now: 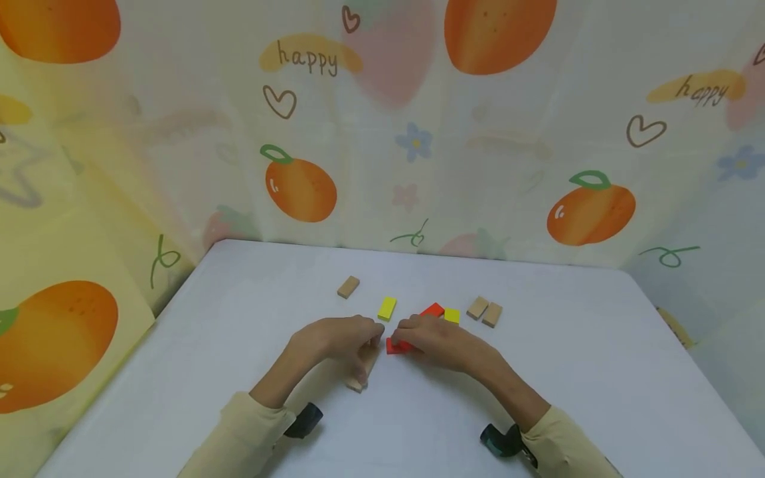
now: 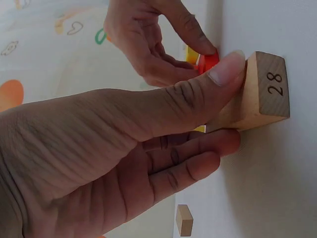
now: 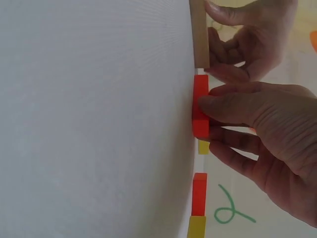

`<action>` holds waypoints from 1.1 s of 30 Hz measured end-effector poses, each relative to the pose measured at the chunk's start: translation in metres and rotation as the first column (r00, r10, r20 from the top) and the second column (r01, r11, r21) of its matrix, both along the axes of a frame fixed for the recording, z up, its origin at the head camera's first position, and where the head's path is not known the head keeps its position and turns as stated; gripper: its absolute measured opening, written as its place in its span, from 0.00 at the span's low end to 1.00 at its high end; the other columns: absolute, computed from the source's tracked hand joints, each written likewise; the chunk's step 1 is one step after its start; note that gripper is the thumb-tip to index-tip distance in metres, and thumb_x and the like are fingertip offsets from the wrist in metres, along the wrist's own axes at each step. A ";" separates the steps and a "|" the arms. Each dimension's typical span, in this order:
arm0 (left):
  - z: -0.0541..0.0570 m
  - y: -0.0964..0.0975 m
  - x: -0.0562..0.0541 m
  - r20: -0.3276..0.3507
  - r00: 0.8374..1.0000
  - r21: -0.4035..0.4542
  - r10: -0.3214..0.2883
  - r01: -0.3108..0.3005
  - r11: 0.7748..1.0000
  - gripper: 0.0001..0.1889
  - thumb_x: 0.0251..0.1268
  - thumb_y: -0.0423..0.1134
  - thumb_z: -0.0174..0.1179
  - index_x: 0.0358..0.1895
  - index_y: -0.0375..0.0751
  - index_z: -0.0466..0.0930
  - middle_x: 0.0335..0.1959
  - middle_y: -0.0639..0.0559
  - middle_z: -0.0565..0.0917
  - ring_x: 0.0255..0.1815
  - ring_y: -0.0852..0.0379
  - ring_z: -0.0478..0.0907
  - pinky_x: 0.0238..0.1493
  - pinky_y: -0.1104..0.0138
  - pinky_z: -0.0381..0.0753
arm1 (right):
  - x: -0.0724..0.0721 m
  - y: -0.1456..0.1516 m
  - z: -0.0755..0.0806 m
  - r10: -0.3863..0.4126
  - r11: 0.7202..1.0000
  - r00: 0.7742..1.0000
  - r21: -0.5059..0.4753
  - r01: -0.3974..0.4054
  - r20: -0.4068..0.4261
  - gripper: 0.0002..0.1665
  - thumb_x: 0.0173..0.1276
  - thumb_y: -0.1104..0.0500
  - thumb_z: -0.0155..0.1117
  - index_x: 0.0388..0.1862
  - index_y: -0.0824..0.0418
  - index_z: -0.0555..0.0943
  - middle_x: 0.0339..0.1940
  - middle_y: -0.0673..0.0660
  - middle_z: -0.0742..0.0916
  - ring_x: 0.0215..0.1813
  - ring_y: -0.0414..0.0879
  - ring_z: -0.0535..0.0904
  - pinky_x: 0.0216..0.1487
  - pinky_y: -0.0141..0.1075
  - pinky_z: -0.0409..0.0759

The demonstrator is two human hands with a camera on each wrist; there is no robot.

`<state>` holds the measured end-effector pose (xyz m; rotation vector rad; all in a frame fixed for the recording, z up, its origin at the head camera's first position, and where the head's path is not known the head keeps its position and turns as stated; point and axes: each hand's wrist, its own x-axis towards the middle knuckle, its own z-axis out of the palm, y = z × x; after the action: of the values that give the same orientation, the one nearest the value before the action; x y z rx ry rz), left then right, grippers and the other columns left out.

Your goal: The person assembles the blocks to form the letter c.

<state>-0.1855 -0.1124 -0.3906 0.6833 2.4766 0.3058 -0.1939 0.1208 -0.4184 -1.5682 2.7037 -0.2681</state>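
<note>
A long plain wooden block [image 1: 371, 358] lies on the white table, and my left hand [image 1: 340, 338] pinches it between thumb and fingers. In the left wrist view, the near end of this wooden block [image 2: 272, 84] bears the number 28. Just to the right, my right hand [image 1: 445, 342] pinches a red block [image 3: 200, 101], with the thumb against its near side. The red block sits close to the wooden block's far end, with a small gap between them. Behind my right hand another red block [image 1: 433, 309] is partly hidden, beside a yellow block [image 1: 451, 316].
A second yellow block [image 1: 387, 308] lies beyond the hands. One small wooden block [image 1: 348, 287] is at the back left; two more, a left one [image 1: 477, 307] and a right one [image 1: 493, 315], lie together at the right. A patterned curtain [image 1: 358, 133] hangs behind the table [image 1: 239, 285].
</note>
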 end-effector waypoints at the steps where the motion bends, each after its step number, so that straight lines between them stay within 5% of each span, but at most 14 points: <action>1: 0.000 0.001 0.000 0.000 1.000 0.012 -0.009 0.009 1.000 0.26 0.51 0.44 0.83 0.48 0.49 0.77 0.36 0.59 0.79 0.41 0.61 0.74 0.43 0.66 0.75 | 0.000 -0.001 0.000 0.001 1.000 1.000 -0.001 -0.001 0.006 0.13 0.70 0.63 0.72 0.51 0.52 0.85 0.42 0.46 0.88 0.45 0.39 0.81 0.53 0.28 0.82; 10: -0.001 0.004 0.000 0.011 1.000 0.051 -0.020 0.020 0.998 0.19 0.57 0.43 0.79 0.44 0.47 0.77 0.31 0.56 0.76 0.36 0.60 0.72 0.39 0.68 0.71 | 0.004 -0.004 0.000 -0.019 0.999 0.999 0.026 0.018 0.028 0.15 0.71 0.62 0.72 0.55 0.53 0.86 0.46 0.48 0.89 0.49 0.40 0.83 0.55 0.29 0.83; 33: -0.004 0.009 0.001 0.006 1.000 -0.006 0.009 -0.009 1.000 0.19 0.56 0.45 0.80 0.40 0.49 0.76 0.30 0.57 0.77 0.35 0.61 0.73 0.38 0.69 0.72 | 0.006 -0.008 0.000 -0.026 0.999 0.999 0.030 0.025 0.030 0.16 0.71 0.62 0.72 0.56 0.53 0.85 0.47 0.48 0.89 0.50 0.41 0.83 0.57 0.29 0.83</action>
<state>-0.1843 -0.1035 -0.3947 0.6682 2.4740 0.3039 -0.1881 0.1132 -0.4182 -1.5110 2.6935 -0.2491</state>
